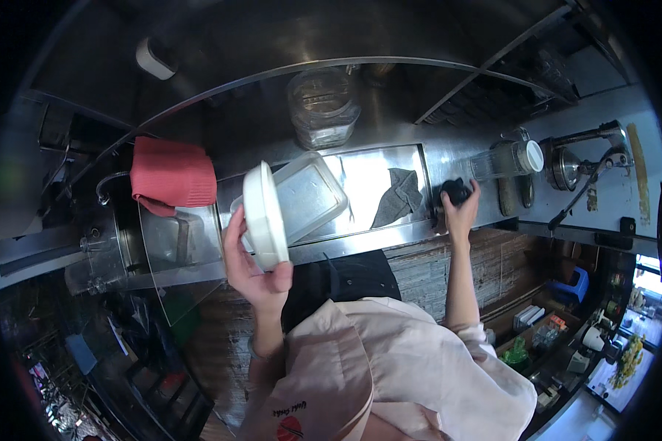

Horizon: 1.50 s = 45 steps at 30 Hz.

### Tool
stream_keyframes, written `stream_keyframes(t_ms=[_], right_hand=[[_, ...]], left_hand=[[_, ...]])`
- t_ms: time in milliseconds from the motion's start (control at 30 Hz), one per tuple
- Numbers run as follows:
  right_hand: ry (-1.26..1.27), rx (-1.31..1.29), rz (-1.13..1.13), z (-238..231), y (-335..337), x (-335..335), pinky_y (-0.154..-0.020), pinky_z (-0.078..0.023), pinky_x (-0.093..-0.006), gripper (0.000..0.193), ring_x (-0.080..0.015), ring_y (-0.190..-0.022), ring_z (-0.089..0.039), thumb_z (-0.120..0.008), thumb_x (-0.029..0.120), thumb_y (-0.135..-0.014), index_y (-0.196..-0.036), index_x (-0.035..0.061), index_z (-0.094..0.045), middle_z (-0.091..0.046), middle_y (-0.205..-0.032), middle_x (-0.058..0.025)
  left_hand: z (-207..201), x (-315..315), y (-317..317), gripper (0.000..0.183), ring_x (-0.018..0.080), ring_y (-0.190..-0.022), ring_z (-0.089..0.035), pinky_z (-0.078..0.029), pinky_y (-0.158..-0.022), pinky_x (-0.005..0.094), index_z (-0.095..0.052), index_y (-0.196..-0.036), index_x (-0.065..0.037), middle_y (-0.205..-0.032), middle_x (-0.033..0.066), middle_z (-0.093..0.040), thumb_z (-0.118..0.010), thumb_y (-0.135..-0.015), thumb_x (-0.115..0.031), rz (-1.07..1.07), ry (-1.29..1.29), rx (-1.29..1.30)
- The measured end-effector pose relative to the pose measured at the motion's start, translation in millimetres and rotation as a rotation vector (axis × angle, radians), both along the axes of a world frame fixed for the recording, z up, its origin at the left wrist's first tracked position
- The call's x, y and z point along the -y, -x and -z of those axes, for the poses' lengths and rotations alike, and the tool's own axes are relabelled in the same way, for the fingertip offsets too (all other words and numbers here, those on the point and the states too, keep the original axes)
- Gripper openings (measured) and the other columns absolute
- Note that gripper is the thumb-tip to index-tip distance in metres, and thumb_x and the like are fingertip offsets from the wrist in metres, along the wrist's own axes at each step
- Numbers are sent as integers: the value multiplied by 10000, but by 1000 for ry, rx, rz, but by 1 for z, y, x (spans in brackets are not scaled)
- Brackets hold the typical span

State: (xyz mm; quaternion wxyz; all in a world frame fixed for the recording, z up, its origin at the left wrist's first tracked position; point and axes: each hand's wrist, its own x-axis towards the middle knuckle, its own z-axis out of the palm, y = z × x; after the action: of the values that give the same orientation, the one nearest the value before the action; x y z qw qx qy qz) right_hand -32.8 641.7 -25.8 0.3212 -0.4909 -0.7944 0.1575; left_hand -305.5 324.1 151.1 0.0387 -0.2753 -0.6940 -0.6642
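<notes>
My left hand (254,268) grips a white bowl-like container (265,214), tipped up on its side, with the thumb at its lower edge and the fingers on its left. Behind it a clear rectangular plastic tub (307,197) rests on the steel counter. At the counter's right part, my right hand (460,214) is closed on a black rounded object (456,192); its kind is hard to make out. A crumpled dark grey cloth (399,197) lies between the hands, nearer the right one.
A red cloth (173,173) hangs at the left by a curved metal tap. A large clear jar (322,110) stands at the back. To the right are a clear jug with a white lid (504,159) and a metal lever press (566,169).
</notes>
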Motion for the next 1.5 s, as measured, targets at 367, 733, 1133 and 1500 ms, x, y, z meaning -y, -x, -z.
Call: stream_keyframes(t_ms=[367, 733, 1133, 1500], right_hand=[[-219, 30, 69, -27, 90, 5, -1111, -359, -508, 904, -432, -1287, -483, -870, 326, -801, -1487, -46, -413, -513, -1412, -260], [-324, -134, -616, -260, 497, 154, -854, -568, -531, 842, -444, -956, -704, -760, 532, -863, -1464, 55, -414, -702, -1102, -249], [-579, -842, -912, -280, 329, 85, -734, -585, -281, 356, -191, -846, -743, -784, 8, -881, -1205, 3, -637, -727, -1089, -127], [-204, -995, -1645, -331, 311, 218, -568, -531, -239, 335, -181, -648, -673, -713, -35, -915, -1220, -28, -575, -694, -959, -179]], left_hand=[[57, 96, -49, 694, 306, -1377, -528, -384, -1181, 436, -480, -1482, 15, -1473, 175, -564, -402, -1026, -502, -67, -368, 953], [59, 109, -37, 640, 284, -1239, -611, -489, -1043, 413, -533, -1391, 25, -1374, 202, -599, -504, -1046, -514, -283, -652, 741], [18, 106, -12, 651, 273, -723, -695, -566, -642, 375, -615, -1077, 100, -853, 179, -692, -687, -944, -533, -83, -377, 13], [-46, 219, -41, 356, 321, -756, -679, -596, -659, 399, -570, -1149, -10, -875, 175, -653, -683, -992, -309, -441, -328, -356]])
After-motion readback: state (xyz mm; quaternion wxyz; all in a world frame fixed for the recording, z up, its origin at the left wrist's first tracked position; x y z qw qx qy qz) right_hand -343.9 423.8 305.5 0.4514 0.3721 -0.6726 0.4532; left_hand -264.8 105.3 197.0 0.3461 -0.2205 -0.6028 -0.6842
